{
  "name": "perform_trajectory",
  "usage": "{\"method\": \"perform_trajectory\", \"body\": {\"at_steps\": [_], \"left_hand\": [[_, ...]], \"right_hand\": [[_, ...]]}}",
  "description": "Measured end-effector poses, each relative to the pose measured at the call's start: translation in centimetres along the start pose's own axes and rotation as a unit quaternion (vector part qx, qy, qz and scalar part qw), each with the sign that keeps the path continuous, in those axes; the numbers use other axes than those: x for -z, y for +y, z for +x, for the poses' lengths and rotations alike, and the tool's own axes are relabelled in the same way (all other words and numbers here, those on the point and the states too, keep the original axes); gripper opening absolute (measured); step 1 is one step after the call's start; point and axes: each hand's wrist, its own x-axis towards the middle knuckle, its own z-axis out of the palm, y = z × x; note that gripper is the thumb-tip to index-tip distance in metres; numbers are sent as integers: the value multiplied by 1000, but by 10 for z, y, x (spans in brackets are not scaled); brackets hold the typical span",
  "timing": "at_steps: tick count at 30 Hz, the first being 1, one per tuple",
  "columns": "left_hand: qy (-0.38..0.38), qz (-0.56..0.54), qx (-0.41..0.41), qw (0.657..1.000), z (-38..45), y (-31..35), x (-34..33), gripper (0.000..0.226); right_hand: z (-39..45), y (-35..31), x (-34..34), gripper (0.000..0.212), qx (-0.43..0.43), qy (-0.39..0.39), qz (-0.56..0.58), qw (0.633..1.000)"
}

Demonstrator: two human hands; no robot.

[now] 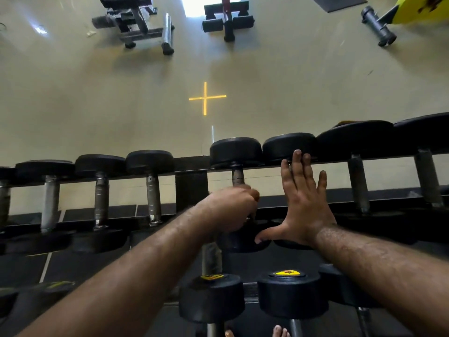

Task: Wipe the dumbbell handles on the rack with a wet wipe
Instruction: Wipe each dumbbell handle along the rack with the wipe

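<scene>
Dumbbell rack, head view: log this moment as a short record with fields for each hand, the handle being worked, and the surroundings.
left hand: left hand curled round the handle of a dumbbell on the top row of the rack
right hand: right hand flat, fingers straight, fingertips at the next dumbbell's far head
wipe: not visible; hidden if in the left hand
surroundings: benches on the floor beyond; yellow cross on the floor

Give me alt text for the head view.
The left hand grips a dumbbell handle on the top rack rail, while the right hand lies flat, fingers straight, over the next dumbbell. No wipe is visible.
</scene>
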Motion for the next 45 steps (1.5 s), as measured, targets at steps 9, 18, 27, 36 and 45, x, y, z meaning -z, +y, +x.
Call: {"method": "perform_trajectory", "body": {"at_steps": [9,18,27,36,45], "left_hand": [[314,-41,98,943,-7,-14,-16,43],[379,-206,163,887,-32,-29,-13,21],[48,-344,128,929,-48,-24,-18,42],[-61,-167,120,977,-4,31,19,20],[-28,-231,159,960,-20,17,22,20]], "right_hand": [[0,-1,1,184,-4,4,-7,1000],[-1,-1,-1,183,-5,12,-9,1000],[-1,-1,-1,183,-7,9,-12,1000],[-1,-2,1,182,-10,10,-6,1000],[-2,-1,-1,181,-7,15,-15,1000]]}}
